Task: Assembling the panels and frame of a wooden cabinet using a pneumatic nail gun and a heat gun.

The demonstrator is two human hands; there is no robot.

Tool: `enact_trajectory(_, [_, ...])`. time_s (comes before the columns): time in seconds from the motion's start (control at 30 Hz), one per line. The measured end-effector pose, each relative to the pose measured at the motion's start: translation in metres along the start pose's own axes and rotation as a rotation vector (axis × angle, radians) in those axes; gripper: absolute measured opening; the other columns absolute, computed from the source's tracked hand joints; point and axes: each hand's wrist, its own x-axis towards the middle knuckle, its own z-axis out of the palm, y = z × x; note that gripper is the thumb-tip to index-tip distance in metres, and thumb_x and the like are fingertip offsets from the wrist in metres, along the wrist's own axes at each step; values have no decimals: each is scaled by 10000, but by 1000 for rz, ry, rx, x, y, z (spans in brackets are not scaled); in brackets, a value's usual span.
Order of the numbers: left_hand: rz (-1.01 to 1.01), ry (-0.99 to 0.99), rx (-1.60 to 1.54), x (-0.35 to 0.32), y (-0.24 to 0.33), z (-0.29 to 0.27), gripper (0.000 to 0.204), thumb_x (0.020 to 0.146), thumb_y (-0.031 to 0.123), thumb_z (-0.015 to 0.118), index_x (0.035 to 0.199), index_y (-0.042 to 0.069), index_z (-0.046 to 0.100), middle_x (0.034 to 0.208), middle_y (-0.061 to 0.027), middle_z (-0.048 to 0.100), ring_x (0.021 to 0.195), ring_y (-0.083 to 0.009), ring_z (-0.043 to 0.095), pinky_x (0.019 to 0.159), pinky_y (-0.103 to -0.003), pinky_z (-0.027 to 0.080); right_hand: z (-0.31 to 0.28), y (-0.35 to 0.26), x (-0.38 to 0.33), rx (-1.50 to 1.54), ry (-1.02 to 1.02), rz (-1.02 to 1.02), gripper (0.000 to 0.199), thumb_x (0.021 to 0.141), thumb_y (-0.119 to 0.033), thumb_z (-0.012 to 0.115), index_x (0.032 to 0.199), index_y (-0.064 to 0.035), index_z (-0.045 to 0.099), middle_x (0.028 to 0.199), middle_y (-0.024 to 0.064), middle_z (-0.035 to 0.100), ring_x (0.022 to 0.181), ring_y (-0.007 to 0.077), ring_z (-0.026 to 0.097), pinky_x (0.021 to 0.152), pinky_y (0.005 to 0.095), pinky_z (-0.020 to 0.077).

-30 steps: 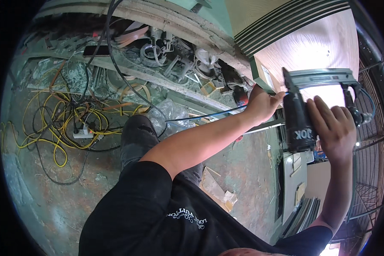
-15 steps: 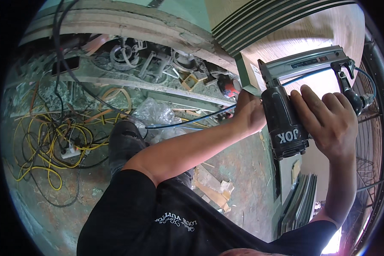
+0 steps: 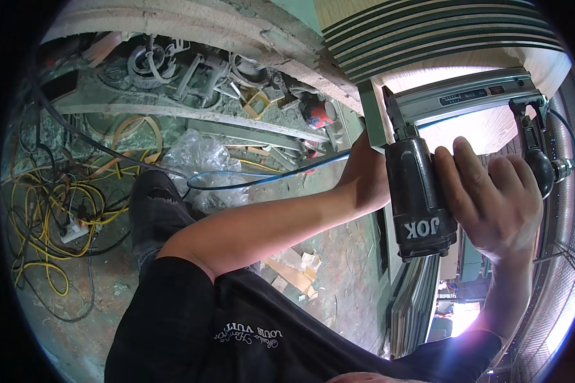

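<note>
My right hand [image 3: 495, 204] is wrapped round the handle of a black and silver nail gun [image 3: 421, 198]. The gun lies across the view, its long silver magazine [image 3: 466, 92] on the far side and its nose beside the end of a narrow greenish board [image 3: 374, 115]. My left arm reaches across to the same board, and my left hand [image 3: 372, 169] is beneath it, partly behind the gun. The left fingers are hidden. A blue air hose [image 3: 268, 180] passes under the gun and joins the fitting [image 3: 562, 167] behind my right hand.
A stack of dark-edged panels [image 3: 441, 35] stands at the far right, more panels [image 3: 412, 306] lower down. On the left are tangled yellow cables [image 3: 48, 223], a power strip [image 3: 75, 231] and clear plastic [image 3: 201, 166]. Dusty tools and a red can [image 3: 319, 115] lie under the bench [image 3: 191, 25].
The view has shifted, so the floor clutter sits further left. My left hand is more hidden behind the gun. The right hand keeps its grip on the nail gun near the board's end.
</note>
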Motion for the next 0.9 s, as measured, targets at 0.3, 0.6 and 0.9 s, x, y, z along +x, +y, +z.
enact_trajectory(0.3, [-321, -2, -424, 2, 15, -1, 208, 849, 58, 685, 1036, 20, 602, 958, -151, 647, 904, -309, 656, 794, -411, 518, -5, 0, 4, -65, -28, 15, 305, 903, -206, 673, 1203, -156, 696, 1048, 14, 690, 632, 106, 560, 562, 248, 477])
enact_trajectory(0.6, [-73, 33, -125, -1, 21, -6, 263, 846, 73, 706, 1087, 31, 610, 1054, -169, 634, 981, -344, 646, 848, -427, 521, -12, -2, 5, -65, -127, 2, 418, 839, -165, 690, 1247, -83, 650, 1132, 91, 692, 709, 166, 607, 674, 321, 506])
enact_trajectory(0.9, [-125, 19, -212, -1, 20, -6, 318, 855, 85, 715, 1152, 36, 614, 1139, -186, 618, 1058, -359, 627, 898, -433, 520, -14, 4, 6, -40, -109, -6, 454, 836, -180, 688, 1276, -80, 637, 1104, 107, 709, 731, 201, 639, 709, 343, 518])
